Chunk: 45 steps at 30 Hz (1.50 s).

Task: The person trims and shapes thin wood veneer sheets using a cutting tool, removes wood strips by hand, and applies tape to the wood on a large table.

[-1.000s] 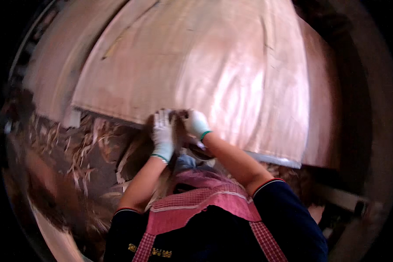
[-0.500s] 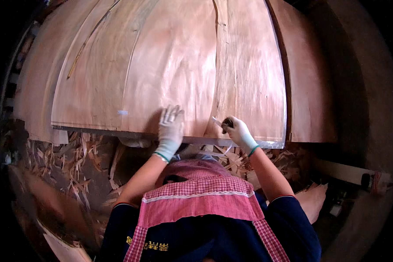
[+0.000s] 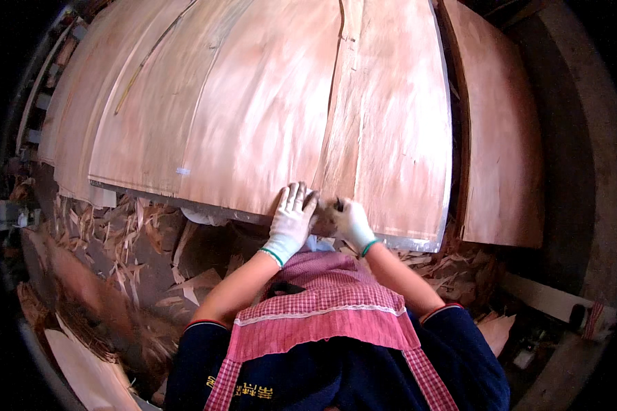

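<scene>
At the near edge of the wide, pale pinkish wood veneer sheet (image 3: 253, 123), I have both hands close together, just apart. Left hand (image 3: 293, 218), in a white knit glove with green cuff trim: laid flat, fingers straight and only slightly spread, resting on the sheet by its front edge. Sheet sits under those fingers and runs away from me, past both hands on either side. Right hand (image 3: 353, 225), same glove type: fingers curled in on a small dark object (image 3: 339, 204). Object is at the fingertips, on the side facing the left hand; partly covered and blurred, so I can't tell what it is or the exact pinch. Short whitish tape piece (image 3: 183, 170) is on the sheet, well left of the left hand. Separate reddish-brown wood panel (image 3: 500, 130) lies right of the sheet, well clear of the right hand.
</scene>
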### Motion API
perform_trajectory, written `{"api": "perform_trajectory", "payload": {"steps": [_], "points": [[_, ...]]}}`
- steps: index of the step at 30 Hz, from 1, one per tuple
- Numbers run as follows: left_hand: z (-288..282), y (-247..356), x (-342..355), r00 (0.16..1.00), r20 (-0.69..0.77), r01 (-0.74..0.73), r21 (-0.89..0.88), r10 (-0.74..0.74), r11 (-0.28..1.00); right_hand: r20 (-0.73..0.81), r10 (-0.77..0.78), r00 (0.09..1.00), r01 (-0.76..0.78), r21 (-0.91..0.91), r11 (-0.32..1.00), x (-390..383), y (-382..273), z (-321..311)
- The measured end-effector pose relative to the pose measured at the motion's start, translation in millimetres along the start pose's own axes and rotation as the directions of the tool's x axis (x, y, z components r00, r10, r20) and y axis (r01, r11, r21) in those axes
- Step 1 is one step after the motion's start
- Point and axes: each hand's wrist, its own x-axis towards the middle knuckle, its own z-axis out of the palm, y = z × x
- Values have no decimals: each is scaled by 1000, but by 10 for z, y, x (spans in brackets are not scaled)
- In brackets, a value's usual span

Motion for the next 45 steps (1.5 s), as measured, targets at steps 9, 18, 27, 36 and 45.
{"api": "perform_trajectory", "payload": {"steps": [9, 18, 27, 36, 45], "points": [[-377, -526, 714, 941, -225, 188, -272, -252, 944, -204, 11, 979, 45, 267, 963, 414, 58, -1355], [-227, -1201, 2710, 929, -345, 91, -141, -135, 986, -67, -62, 996, 60, -32, 998, 2825, -433, -1685], [-274, -861, 3103, 998, 35, 37, 213, -46, 976, -260, 19, 966, -125, -400, 908, 3071, -346, -1365], [-517, -738, 3060, 952, -281, 72, -184, -123, 980, -99, 212, 972, -181, 254, 950, 2044, -281, -1709], [-87, -61, 2601, 971, 129, -229, 237, 203, 944, -285, 288, 914, -299, 6, 954, 1956, 172, -1427]]}}
